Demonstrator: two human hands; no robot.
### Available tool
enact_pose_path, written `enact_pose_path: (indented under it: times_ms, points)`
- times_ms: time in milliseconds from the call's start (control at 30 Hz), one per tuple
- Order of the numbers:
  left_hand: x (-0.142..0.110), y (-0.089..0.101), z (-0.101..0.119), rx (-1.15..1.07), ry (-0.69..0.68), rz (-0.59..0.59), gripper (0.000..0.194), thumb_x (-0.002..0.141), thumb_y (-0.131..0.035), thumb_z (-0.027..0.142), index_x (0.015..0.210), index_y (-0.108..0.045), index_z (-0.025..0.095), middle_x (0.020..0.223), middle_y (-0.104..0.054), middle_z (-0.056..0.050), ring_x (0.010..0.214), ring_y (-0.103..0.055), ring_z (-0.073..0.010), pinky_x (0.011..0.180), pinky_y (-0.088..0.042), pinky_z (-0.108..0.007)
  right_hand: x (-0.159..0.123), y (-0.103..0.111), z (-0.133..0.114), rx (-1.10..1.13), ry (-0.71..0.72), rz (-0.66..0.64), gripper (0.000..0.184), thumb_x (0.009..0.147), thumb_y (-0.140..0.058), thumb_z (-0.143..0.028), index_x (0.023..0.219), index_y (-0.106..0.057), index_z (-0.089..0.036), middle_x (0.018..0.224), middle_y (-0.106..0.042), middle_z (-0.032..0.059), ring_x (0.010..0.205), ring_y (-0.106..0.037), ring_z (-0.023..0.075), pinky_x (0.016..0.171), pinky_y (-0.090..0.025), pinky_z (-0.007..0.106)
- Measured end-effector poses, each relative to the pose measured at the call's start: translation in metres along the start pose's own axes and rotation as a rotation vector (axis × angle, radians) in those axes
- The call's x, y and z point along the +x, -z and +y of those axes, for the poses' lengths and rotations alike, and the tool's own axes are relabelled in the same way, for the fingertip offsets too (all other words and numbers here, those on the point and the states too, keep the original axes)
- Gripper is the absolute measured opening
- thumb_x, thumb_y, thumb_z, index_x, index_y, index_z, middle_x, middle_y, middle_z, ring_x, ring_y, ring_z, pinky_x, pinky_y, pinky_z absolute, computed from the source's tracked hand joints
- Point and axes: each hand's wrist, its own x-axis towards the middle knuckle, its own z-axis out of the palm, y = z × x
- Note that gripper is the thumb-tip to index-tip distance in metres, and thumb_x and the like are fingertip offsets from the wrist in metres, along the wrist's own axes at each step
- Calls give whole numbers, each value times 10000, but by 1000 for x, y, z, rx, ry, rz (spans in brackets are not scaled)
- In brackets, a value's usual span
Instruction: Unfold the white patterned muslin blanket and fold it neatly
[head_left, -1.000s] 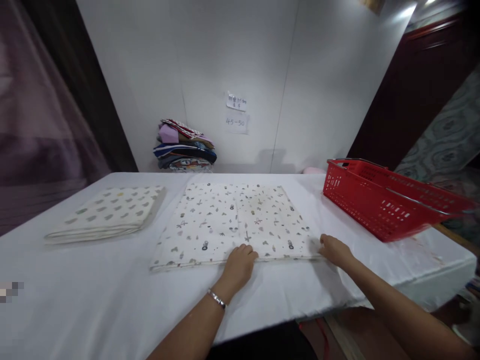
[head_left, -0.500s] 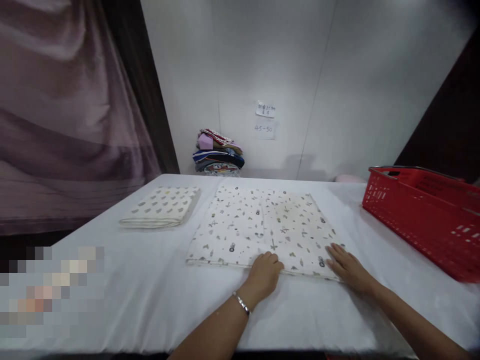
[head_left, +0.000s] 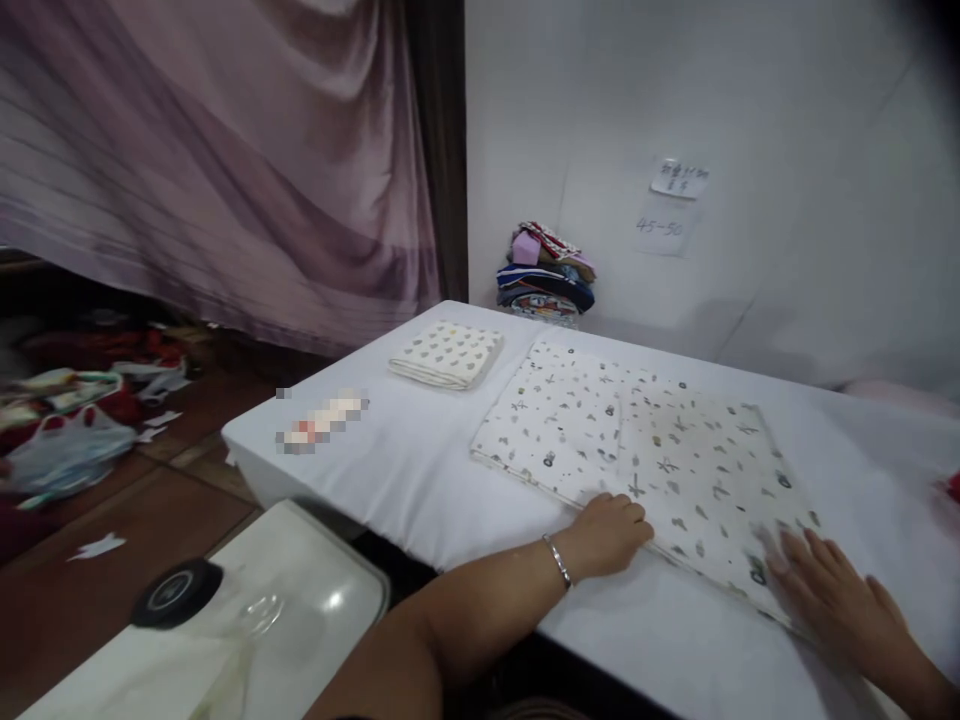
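A white folded cloth (head_left: 667, 465) with small grey and brown prints lies flat on the white-covered table (head_left: 442, 510). My left hand (head_left: 611, 535) grips its near edge about midway, fingers curled together over the fabric. A silver bracelet is on that wrist. On the cloth's near right corner my right hand (head_left: 832, 590) rests flat with its fingers spread, slightly blurred. Farther off to the left is a smaller folded cloth (head_left: 450, 352) with grey leaf-like prints, away from both hands.
Against the wall stands a stack of folded fabrics (head_left: 546, 275). A blurred-out item (head_left: 322, 420) lies near the table's left end. Below left are a white lidded surface with a black round knob (head_left: 178, 592) and plastic bags (head_left: 71, 450). A purple curtain (head_left: 322, 150) hangs behind.
The view has swung left, taking the red basket almost wholly out of sight. My right hand went from pinching the cloth's corner to lying flat on it; my left stays at the near edge.
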Motion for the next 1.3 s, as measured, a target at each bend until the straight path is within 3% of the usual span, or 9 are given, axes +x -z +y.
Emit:
enact_pose_path:
  times_ms: [100,233,367,533,700,800,867,1033,1300]
  points:
    - [-2,0,-2,48,-9,3,87,815,-491,128,860,-554,169,898,-535,-52,871,-453,-177,675,-351,-313,28,18,-47,99,75,30,562,838,-226,-507,1163,-610,-257,1397,-398,142,1356,-187,342,979,-256,623]
    - [-14,7,-11,97,6,9,94,844,-483,157,904,-554,167,909,-541,-58,877,-460,-182,682,-342,-312,73,46,-129,247,96,-31,593,880,-232,-519,1395,-340,-244,1475,-279,73,1361,-207,282,1045,-282,524]
    - [-35,19,-26,107,89,17,130,887,-445,183,951,-558,172,919,-559,-52,879,-476,-180,720,-344,-312,114,63,-197,335,166,-79,616,891,-246,-545,1394,-346,-203,1469,-285,88,1365,-199,267,1078,-228,503]
    - [-73,41,-50,83,286,0,173,908,-414,184,966,-577,176,948,-581,-46,931,-490,-174,799,-351,-313,133,60,-250,376,299,-129,588,907,-262,-543,1384,-367,-216,1459,-309,90,1353,-239,264,1075,-225,507]
    - [-125,67,-80,64,691,66,195,864,-452,160,978,-607,195,1036,-589,-39,993,-487,-175,868,-358,-299,124,49,-266,295,342,-25,569,910,-277,-543,1347,-430,-211,1459,-306,99,1348,-245,274,1072,-219,501]
    - [-150,75,-97,103,984,135,202,876,-449,233,975,-618,185,1012,-591,-47,962,-497,-183,848,-375,-298,121,48,-265,276,353,-14,580,911,-259,-554,1346,-432,-210,1454,-319,97,1345,-254,271,1070,-226,490]
    - [-156,77,-104,121,1101,149,249,890,-434,310,934,-637,173,966,-595,-57,930,-504,-189,824,-382,-301,122,49,-265,263,354,-13,587,910,-264,-554,1341,-441,-198,1451,-324,104,1342,-258,277,1071,-223,491]
    - [-140,73,-110,79,1190,139,332,887,-421,396,856,-662,170,918,-595,-72,893,-519,-190,778,-380,-291,122,52,-266,254,365,-3,565,913,-286,-533,1329,-456,-189,1443,-336,113,1334,-273,282,1066,-229,491]
    - [-118,72,-114,-96,1368,211,129,770,-538,262,838,-579,159,901,-617,-75,836,-545,-191,705,-378,-288,123,50,-263,283,400,-1,554,912,-301,-526,1324,-463,-193,1441,-342,110,1339,-262,286,1067,-226,484]
